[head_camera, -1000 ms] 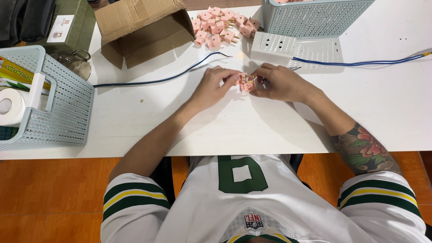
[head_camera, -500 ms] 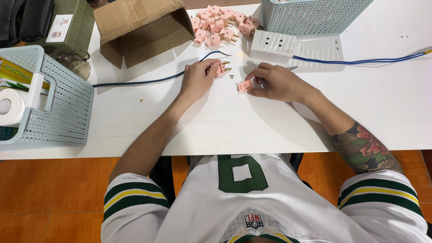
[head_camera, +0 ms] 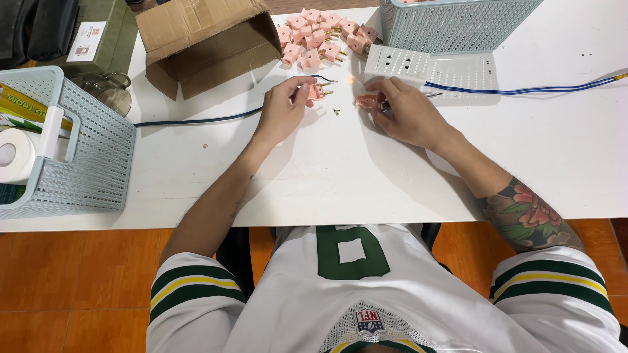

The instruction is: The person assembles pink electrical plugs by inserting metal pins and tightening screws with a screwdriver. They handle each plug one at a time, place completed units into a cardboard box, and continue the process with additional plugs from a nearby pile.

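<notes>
- Lying beyond both hands on the white table point(head_camera: 327, 176): a heap of pink plugs point(head_camera: 324, 36) with brass prongs, a white power strip point(head_camera: 398, 64) trailing a blue cable point(head_camera: 523, 89) to the right, and a small loose part point(head_camera: 336, 112) between the hands.
- Left hand point(head_camera: 282, 111): palm down, fingertips pinching a pink plug piece point(head_camera: 316, 92) at the end of a dark blue cord point(head_camera: 196, 119) that runs off to the left.
- Right hand point(head_camera: 405, 111): curled, fingers closed on a second pink plug piece point(head_camera: 365, 101) just in front of the power strip; the two pieces sit near each other but apart.
- Open cardboard box point(head_camera: 203, 39): lies on its side at upper left, contents not visible.
- Pale blue basket point(head_camera: 72, 157) at left: holds a paper roll point(head_camera: 14, 155) and a yellow package point(head_camera: 26, 103).
- Second pale blue basket point(head_camera: 458, 23): stands behind the power strip, contents hidden.
</notes>
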